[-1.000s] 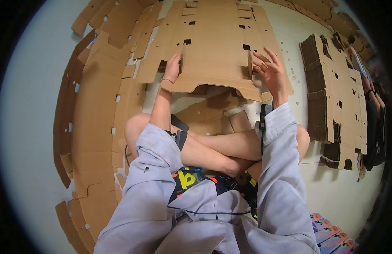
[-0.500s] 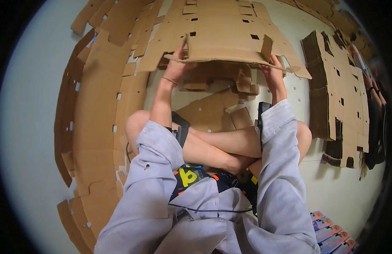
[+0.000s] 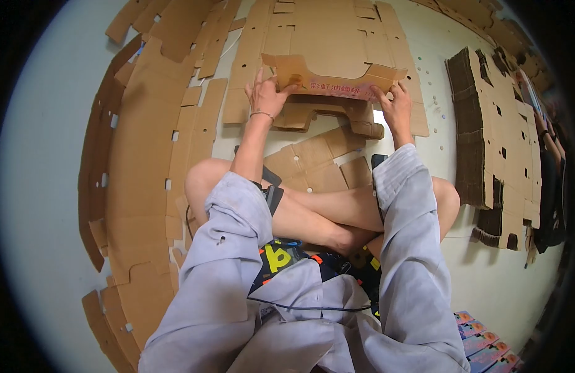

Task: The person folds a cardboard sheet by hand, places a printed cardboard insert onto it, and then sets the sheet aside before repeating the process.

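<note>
A flat cardboard box blank lies in front of my crossed legs. Along its near edge stands a printed flap, tilted up, with pink and orange colouring and a line of characters facing me. My left hand grips the left end of this flap, thumb on the printed face. At the right end my right hand holds it the same way, fingers bent over the top edge. Below the flap sits another folded cardboard piece with a cut-out edge.
Large cardboard sheets cover the floor on my left. To the right stands a stack of flattened cardboard. A loose cardboard piece lies by my shins. Colourful printed boxes are at lower right, and small round bits dot the floor.
The near edge of the cardboard has turned up, so its printed face now shows. Both hands have shifted from under the edge to the flap's ends, and the blank behind lies flatter.
</note>
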`<state>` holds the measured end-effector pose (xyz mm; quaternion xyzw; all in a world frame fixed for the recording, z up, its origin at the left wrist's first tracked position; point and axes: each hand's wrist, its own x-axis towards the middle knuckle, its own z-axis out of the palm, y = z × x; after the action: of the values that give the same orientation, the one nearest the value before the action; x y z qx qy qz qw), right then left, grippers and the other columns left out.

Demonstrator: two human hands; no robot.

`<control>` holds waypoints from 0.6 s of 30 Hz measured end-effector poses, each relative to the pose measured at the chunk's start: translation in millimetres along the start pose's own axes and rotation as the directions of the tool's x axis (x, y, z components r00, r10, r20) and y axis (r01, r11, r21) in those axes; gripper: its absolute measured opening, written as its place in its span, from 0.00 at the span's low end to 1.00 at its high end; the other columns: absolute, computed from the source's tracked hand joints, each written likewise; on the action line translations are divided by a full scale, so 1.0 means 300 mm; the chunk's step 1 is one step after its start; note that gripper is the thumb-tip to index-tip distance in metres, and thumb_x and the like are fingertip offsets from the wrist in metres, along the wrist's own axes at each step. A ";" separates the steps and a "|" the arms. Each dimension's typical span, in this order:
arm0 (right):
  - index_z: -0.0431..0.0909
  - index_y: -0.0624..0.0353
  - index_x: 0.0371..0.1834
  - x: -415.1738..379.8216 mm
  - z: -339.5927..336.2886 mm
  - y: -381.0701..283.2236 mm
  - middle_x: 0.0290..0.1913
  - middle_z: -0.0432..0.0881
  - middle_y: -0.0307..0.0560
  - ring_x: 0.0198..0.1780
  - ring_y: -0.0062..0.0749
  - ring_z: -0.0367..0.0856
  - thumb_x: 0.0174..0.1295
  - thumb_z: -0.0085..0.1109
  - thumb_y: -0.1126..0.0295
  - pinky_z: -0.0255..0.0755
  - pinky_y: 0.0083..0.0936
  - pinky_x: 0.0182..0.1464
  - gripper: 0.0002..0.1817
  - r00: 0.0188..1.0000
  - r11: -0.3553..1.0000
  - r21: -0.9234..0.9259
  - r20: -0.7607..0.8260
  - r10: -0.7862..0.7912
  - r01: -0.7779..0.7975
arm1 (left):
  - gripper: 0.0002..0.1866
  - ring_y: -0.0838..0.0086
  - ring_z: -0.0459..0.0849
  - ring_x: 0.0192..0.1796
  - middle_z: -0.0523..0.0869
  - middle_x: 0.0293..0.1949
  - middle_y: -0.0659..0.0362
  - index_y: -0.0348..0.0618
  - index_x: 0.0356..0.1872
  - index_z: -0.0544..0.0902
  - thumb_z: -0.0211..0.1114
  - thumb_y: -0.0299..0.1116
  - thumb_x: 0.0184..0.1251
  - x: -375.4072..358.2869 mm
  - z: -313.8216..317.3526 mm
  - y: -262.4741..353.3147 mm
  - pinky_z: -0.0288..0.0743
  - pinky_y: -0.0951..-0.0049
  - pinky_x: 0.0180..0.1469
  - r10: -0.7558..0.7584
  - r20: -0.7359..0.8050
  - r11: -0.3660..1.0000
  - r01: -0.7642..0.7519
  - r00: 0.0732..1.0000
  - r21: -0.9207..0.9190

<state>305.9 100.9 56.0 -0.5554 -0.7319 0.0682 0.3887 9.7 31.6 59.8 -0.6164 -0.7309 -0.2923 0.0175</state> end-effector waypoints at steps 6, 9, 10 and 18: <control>0.78 0.62 0.29 -0.005 -0.016 -0.056 0.34 0.82 0.58 0.46 0.53 0.78 0.58 0.55 0.43 0.50 0.46 0.67 0.27 0.977 0.975 -0.182 0.146 0.157 -0.130 | 0.26 0.60 0.72 0.56 0.83 0.40 0.51 0.43 0.35 0.82 0.62 0.60 0.55 -0.012 0.051 -0.014 0.47 0.45 0.64 0.000 -0.069 0.999 0.003 0.998 0.047; 0.77 0.61 0.33 -0.003 0.018 -0.041 0.34 0.82 0.59 0.41 0.57 0.79 0.60 0.51 0.42 0.60 0.46 0.60 0.28 0.981 0.967 -0.231 0.132 0.141 -0.108 | 0.26 0.59 0.72 0.52 0.83 0.37 0.50 0.42 0.33 0.81 0.61 0.59 0.56 -0.017 0.027 0.015 0.51 0.50 0.61 -0.053 -0.020 0.996 0.054 0.998 0.072; 0.77 0.61 0.34 0.005 0.030 -0.043 0.34 0.82 0.60 0.40 0.57 0.79 0.60 0.51 0.41 0.63 0.46 0.56 0.28 0.970 0.966 -0.196 0.143 0.198 -0.168 | 0.25 0.59 0.72 0.49 0.83 0.36 0.50 0.42 0.33 0.81 0.61 0.58 0.57 -0.012 0.027 0.016 0.52 0.51 0.59 -0.073 -0.009 0.995 0.073 0.997 0.072; 0.75 0.61 0.40 0.039 0.098 -0.075 0.35 0.80 0.63 0.38 0.58 0.78 0.62 0.52 0.47 0.70 0.46 0.40 0.24 0.978 0.970 -0.151 0.059 0.200 -0.190 | 0.22 0.56 0.72 0.48 0.84 0.37 0.53 0.45 0.44 0.80 0.56 0.54 0.62 0.035 0.120 0.030 0.56 0.56 0.55 -0.115 -0.178 0.991 0.125 0.977 0.050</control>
<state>268.8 112.3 53.4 -0.6484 -0.6907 0.0735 0.3117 27.3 57.9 37.6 -0.5422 -0.7711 -0.3234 0.0829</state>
